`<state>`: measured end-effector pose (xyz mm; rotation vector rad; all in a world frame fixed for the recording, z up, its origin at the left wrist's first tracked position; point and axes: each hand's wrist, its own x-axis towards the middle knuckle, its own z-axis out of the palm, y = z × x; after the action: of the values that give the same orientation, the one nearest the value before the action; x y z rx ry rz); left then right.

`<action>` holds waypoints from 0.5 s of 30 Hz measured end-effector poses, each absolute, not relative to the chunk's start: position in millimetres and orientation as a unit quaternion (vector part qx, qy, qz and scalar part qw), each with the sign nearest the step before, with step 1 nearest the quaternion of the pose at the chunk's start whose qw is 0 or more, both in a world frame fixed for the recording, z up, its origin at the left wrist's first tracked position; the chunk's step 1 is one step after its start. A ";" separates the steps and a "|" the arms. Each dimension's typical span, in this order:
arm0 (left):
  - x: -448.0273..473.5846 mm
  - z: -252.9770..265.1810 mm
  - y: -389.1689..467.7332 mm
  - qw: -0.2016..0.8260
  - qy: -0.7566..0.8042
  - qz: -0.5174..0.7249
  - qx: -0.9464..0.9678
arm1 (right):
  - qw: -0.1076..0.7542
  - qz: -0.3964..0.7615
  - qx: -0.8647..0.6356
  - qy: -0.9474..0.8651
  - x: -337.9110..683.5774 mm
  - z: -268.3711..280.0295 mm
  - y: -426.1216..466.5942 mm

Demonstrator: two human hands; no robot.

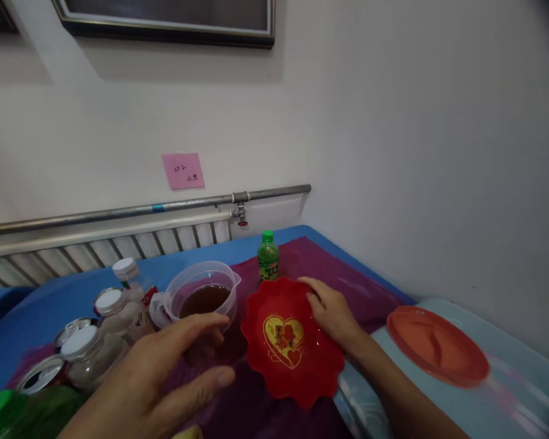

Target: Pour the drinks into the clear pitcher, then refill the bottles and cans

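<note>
My right hand [333, 310] grips the right rim of a red scalloped plate [274, 305], which is tilted toward me and shows gold hearts printed in its middle. At the lower left, my left hand [160, 372] is open, its thumb and fingers apart with nothing between them. Just beyond the left fingers stands a clear plastic jug [213, 271] with a spout, partly filled with brown liquid. Behind the plate, a small green bottle [268, 253] with a green cap stands upright, its lower part hidden by the plate.
White-capped jars [110, 302] and open-topped cans [43, 375] crowd the left side, with a green-capped bottle [2, 408] nearest. An orange oval lid [439, 347] lies on a pale blue surface [521, 366] at right. A radiator [96, 250] and pipe [274, 193] run along the wall behind.
</note>
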<state>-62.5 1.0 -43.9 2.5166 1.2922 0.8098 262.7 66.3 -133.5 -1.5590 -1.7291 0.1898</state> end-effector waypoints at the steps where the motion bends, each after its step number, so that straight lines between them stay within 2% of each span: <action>1: -55.4 -44.3 1.7 0.105 0.423 0.287 0.853 | 0.375 0.080 -0.623 -0.681 263.5 -143.1 67.8; 4: -36.0 -49.4 5.9 0.129 0.388 0.307 0.859 | 0.351 0.077 -0.647 -0.672 262.8 -157.3 71.7; 11: -7.7 -67.5 15.2 0.157 0.365 0.299 0.867 | 0.341 0.013 -0.694 -0.634 270.9 -146.3 33.9; 15: -0.9 -88.1 15.1 0.176 0.358 0.274 0.875 | 0.363 -0.109 -0.680 -0.628 300.5 -152.9 -24.3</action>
<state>-0.9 15.1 -88.1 2.4780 1.0148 0.7771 300.5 -24.3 -152.9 -1.7497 -1.6156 -0.2807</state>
